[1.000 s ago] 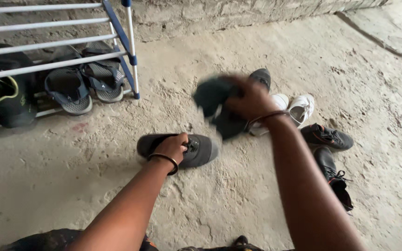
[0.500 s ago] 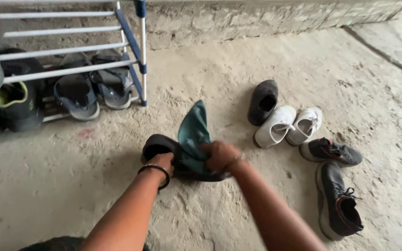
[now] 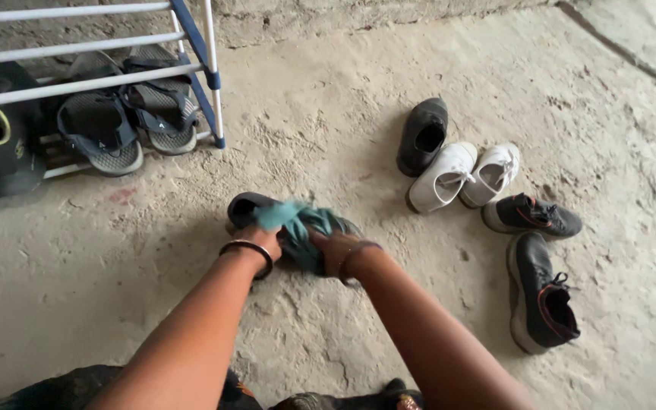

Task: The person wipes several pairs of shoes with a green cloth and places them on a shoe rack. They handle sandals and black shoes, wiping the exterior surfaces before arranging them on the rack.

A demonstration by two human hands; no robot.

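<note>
A: Shoe (image 3: 246, 208) first: the dark one on the concrete floor (image 3: 115, 304), near the middle and just in front of the person. What could go wrong with it?

B: From the head view, the left hand (image 3: 261, 241) is clamped on its near side, and the right hand (image 3: 333, 247) is closed on a teal cloth (image 3: 298, 222) pressed over its top. If the left grip loosens, I judge the shoe could skid on the gritty floor. The cloth could also drag grit across it.

A: How does the shoe look?

B: Dark grey or black and low-cut, its opening showing at the left end. The cloth hides most of the rest, so I cannot tell how clean it is.

A: Anything close by?

B: Another dark shoe (image 3: 424, 135) and a white pair (image 3: 465, 175) lie farther right, well apart. Sandals (image 3: 127, 121) sit in the rack (image 3: 191, 45) at far left.
</note>
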